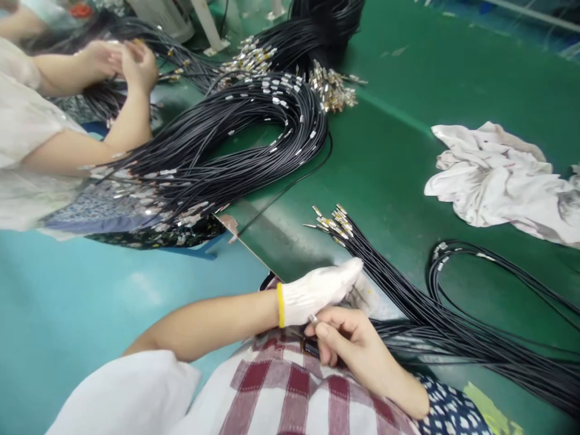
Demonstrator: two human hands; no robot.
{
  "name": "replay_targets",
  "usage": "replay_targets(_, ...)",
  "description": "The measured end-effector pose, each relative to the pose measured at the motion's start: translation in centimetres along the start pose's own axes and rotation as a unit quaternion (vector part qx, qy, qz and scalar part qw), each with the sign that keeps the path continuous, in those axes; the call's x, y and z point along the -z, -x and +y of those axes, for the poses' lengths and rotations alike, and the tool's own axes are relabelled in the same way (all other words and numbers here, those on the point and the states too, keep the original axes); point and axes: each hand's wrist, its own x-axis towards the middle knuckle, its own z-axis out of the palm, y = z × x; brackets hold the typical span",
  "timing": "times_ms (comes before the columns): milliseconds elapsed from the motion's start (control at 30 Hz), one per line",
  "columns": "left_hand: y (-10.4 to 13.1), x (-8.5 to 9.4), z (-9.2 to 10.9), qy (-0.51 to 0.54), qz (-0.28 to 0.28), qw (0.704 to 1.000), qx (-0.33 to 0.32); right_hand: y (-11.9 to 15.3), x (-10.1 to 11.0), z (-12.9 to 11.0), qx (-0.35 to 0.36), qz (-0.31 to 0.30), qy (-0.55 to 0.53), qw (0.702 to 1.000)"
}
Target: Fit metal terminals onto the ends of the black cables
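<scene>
My left hand (319, 293) wears a white knit glove with a yellow cuff. Its fingers are pressed together beside a bundle of black cables (394, 278), and whatever they hold is hidden. Bare, my right hand (357, 344) sits just below the glove, close to my checked apron. Between its thumb and forefinger it pinches a small silver cable connector (313, 319). The cable bundle lies along the green table (389, 181), with silver and yellowish connector ends (338, 225) pointing away to the left.
A large looped bundle of black cables (272, 139) lies at the left, partly over the table edge. More cables (312, 36) are heaped behind it. At far left a co-worker's hands (131, 63) handle cables. A crumpled white cloth (493, 175) and a cable loop (484, 254) lie at right.
</scene>
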Motion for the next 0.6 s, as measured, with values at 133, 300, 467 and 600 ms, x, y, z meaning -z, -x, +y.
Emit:
replay_targets(133,3.2,2.3,1.1,-0.286,0.14,0.926,-0.202,-1.1,1.7,-0.6,0.184,0.022,0.356,0.916)
replay_targets(300,4.0,3.2,-1.9,-0.602,0.162,0.733,-0.273,-1.3,6.3,-1.1,0.175,0.253,0.587,0.749)
replay_targets(467,3.5,3.4,-4.4,-0.785,0.001,0.544,-0.297,-1.2,9.7,-0.3,0.124,0.315,0.641,0.689)
replay_targets(600,3.5,3.8,-4.1,-0.746,0.075,0.572,-0.332,-0.9,10.1,-0.3,0.183,0.348,0.519,0.759)
